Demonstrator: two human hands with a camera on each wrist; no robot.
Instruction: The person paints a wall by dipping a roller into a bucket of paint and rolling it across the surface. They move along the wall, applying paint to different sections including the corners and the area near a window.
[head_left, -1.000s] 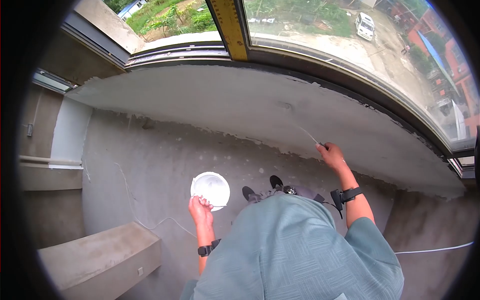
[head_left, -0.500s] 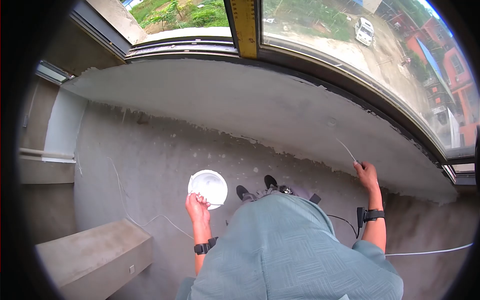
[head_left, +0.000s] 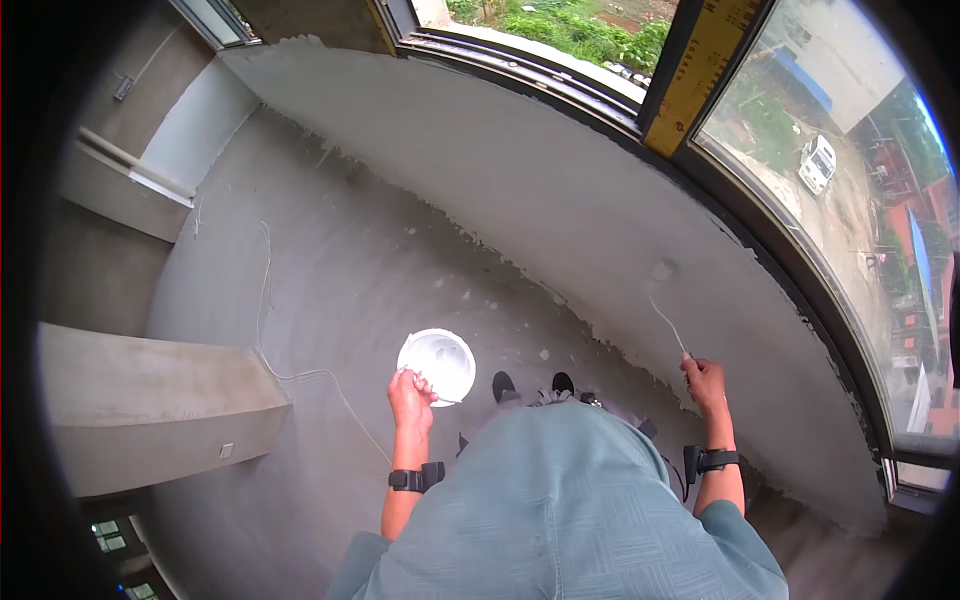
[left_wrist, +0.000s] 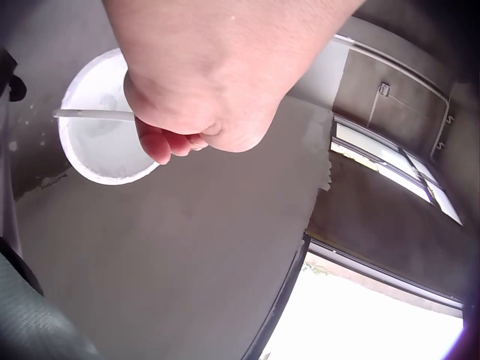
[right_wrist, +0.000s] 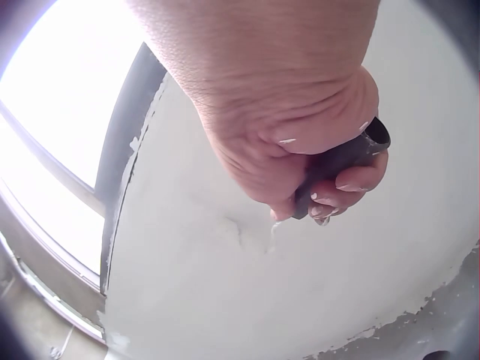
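My left hand grips the thin white handle of a round white bucket and holds it above the grey floor; the left wrist view shows that hand curled round the handle over the bucket. My right hand grips the dark handle of a putty knife. Its thin blade points up against the white-plastered wall under the window. In the right wrist view the right hand is close to the fresh white plaster.
A concrete block juts out at the left. A white cable runs across the grey floor. My two dark shoes stand near the wall's foot. A yellow bar crosses the window above.
My right hand with the knife has moved to the right along the plastered wall. The view has swung round to the right. The left hand keeps hold of the bucket.
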